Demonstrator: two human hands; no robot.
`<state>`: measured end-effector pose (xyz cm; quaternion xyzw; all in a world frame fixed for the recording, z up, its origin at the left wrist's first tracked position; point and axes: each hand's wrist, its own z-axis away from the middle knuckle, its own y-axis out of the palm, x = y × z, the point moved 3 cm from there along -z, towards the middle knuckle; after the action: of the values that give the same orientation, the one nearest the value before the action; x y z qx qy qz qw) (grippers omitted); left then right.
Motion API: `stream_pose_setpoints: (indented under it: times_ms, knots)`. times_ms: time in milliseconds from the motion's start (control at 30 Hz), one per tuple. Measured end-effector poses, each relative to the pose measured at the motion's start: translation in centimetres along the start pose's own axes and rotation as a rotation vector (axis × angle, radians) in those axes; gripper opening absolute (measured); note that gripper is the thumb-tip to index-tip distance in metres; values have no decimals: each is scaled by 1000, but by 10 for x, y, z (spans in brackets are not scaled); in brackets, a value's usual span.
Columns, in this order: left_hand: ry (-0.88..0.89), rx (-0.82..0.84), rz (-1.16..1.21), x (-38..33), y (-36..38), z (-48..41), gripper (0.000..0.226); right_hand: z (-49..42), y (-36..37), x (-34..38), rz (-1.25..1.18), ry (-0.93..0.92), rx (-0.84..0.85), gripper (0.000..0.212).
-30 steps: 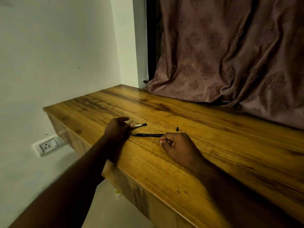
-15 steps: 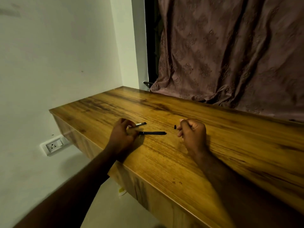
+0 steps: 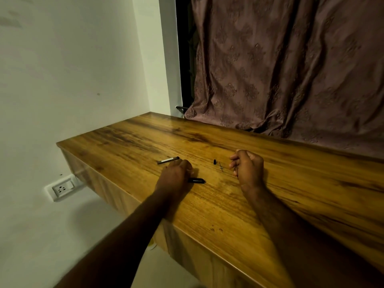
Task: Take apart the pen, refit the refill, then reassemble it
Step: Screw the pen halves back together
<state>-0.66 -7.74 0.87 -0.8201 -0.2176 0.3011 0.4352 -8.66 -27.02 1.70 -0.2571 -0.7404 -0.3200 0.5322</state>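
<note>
Left hand [image 3: 176, 173] closes over black pen barrel [image 3: 196, 180]; right hand [image 3: 247, 166] curls loosely (empty, we judge) beside tiny black tip piece [image 3: 214, 162], keeping parts reachable.

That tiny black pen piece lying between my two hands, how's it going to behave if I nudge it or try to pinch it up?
The small black piece looks short and rounded, so a nudge would probably send it rolling across the smooth wooden tabletop. It lies loose, touching nothing, and is likely very light. Being so small, it may slip from a fingertip pinch by the right hand.
</note>
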Motion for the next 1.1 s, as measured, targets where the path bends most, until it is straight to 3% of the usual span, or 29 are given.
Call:
stream_pose_setpoints:
  times_ms: [200,333,433,567,700,867,1000,1100]
  knots:
    - [129,67,-7,-4,5,5,42,1,2,-4,86,-25,49,31]
    - [194,80,90,-6,3,7,30,0,2,-4,98,-8,60,31]
    - [179,40,93,-9,1,7,21,-3,-1,-3,80,5,51,29]
    - [135,-34,78,-16,-6,10,42,-7,-7,-2,65,26,16,28]
    - [114,-94,44,-23,-2,2,43,-10,-9,-5,126,44,-9,25]
    - [27,-125,-70,-27,10,-9,43,-6,3,-8,660,-89,44,15]
    - [2,-205,-75,-25,7,-4,40,5,19,-9,1082,-268,107,31]
    - [-16,-186,-29,-24,10,-7,34,8,23,-11,1256,-294,114,37]
